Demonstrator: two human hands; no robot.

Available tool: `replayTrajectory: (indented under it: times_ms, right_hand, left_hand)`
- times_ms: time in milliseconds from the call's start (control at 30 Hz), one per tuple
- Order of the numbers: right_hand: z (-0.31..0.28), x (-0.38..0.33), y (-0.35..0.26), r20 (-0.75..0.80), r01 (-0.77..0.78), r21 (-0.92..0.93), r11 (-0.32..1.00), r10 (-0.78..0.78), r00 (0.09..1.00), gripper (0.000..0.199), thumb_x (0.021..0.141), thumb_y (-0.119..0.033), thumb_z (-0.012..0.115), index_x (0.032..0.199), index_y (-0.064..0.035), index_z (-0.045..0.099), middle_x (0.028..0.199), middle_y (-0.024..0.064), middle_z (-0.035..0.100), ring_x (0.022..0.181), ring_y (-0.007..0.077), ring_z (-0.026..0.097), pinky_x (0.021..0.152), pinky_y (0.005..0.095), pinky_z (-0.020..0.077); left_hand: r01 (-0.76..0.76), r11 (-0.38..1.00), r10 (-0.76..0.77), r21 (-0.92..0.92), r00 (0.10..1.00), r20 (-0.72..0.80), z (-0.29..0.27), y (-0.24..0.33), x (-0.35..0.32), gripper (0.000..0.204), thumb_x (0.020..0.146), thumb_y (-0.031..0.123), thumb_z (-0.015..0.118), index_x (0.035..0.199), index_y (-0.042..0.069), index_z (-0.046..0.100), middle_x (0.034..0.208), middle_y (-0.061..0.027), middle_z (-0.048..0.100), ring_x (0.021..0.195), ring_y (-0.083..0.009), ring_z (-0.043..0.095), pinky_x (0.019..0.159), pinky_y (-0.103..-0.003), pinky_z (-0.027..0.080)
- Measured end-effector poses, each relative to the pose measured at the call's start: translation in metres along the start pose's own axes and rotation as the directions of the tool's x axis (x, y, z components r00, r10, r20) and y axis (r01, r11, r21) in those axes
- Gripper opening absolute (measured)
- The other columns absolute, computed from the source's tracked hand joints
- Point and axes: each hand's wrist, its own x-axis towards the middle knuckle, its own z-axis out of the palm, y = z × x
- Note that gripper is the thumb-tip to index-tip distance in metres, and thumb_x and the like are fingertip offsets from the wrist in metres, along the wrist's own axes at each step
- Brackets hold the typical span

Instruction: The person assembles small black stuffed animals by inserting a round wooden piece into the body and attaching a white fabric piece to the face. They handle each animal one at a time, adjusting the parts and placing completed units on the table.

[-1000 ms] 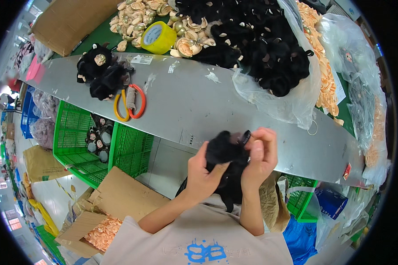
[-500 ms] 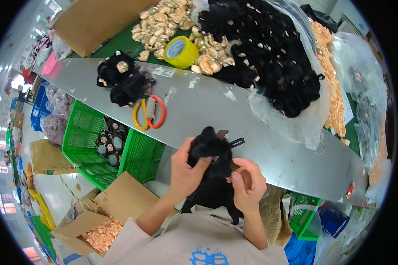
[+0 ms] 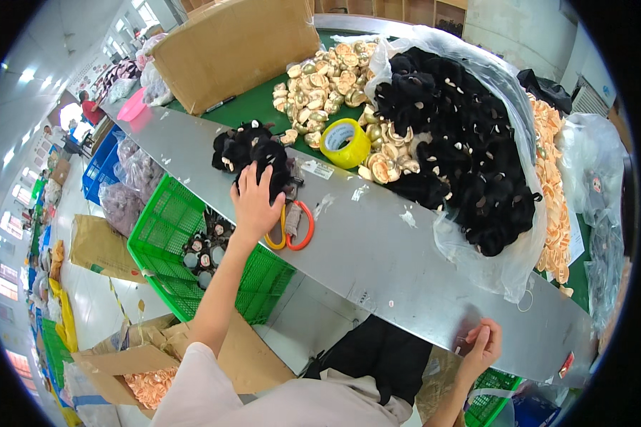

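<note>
My left hand [image 3: 255, 203] rests with spread fingers on the small black plush toys [image 3: 253, 146] grouped at the left of the metal tabletop [image 3: 377, 242]. Just right of that hand lie scissors [image 3: 299, 226] with one yellow and one red-orange handle, their blades wrapped in something greyish. Over the table's near edge at the right, my right hand [image 3: 483, 345] has its fingers curled together. Whatever it may hold is too small to make out; a dark blurred patch shows beside its fingertips.
A yellow tape roll [image 3: 345, 143] stands by gold and peach shell-shaped pieces [image 3: 320, 89]. Behind it, a clear bag holds many black plush pieces [image 3: 470, 149]. A green crate [image 3: 167, 245] with finished-looking toys and an open carton [image 3: 114, 366] sit below left.
The black plush toy that both hands held in front of me is no longer there. My left hand has gone forward and left to the plush group; my right hand has moved right.
</note>
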Motion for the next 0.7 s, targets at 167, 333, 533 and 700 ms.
replayTrajectory:
  times_ms: [167,333,533,700]
  right_hand:
    - [-0.004,0.003,0.001,-0.001,-0.036,-0.048,0.998,0.036,0.999,0.018,0.101,-0.013,0.051,0.099,0.0006,0.063,0.069,0.0017,0.053,0.061,0.0074,0.048,0.055,0.0217,0.0365]
    - [0.009,0.002,-0.004,0.045,0.066,-0.342,0.937,-0.054,0.998,0.017,0.098,-0.011,0.053,0.096,0.0021,0.064,0.069,0.0036,0.056,0.058,0.0083,0.05,0.052,0.0239,0.037]
    - [0.018,0.001,-0.001,0.072,0.176,-0.431,0.885,-0.161,0.984,0.016,0.096,-0.01,0.054,0.094,0.002,0.064,0.071,0.006,0.057,0.058,0.0111,0.052,0.052,0.0262,0.0384]
    - [0.02,0.003,-0.006,0.087,0.282,-0.535,0.796,-0.28,0.956,0.012,0.092,-0.004,0.054,0.093,0.0024,0.064,0.077,0.0126,0.059,0.062,0.0235,0.056,0.057,0.0339,0.0431]
  left_hand:
    - [0.017,0.993,-0.029,-0.12,0.994,-0.101,-0.016,0.021,0.016,0.045,0.083,0.027,0.068,0.123,0.007,0.06,0.13,-0.0151,0.057,0.126,-0.0335,0.049,0.104,-0.05,0.034]
    - [-0.139,0.911,0.101,-0.389,0.988,-0.117,-0.023,0.06,0.062,0.029,0.082,0.017,0.067,0.109,0.005,0.062,0.109,-0.0122,0.063,0.107,-0.0316,0.059,0.092,-0.042,0.043]
    - [-0.158,0.973,0.154,-0.167,0.987,-0.037,0.059,0.02,0.144,0.037,0.079,0.019,0.071,0.109,-0.001,0.06,0.108,-0.0206,0.062,0.105,-0.0398,0.059,0.089,-0.046,0.051]
    - [-0.067,0.99,0.014,0.126,0.926,0.378,0.069,0.027,0.176,0.044,0.078,0.016,0.069,0.119,0.006,0.057,0.115,-0.0183,0.063,0.111,-0.0381,0.061,0.09,-0.051,0.05]
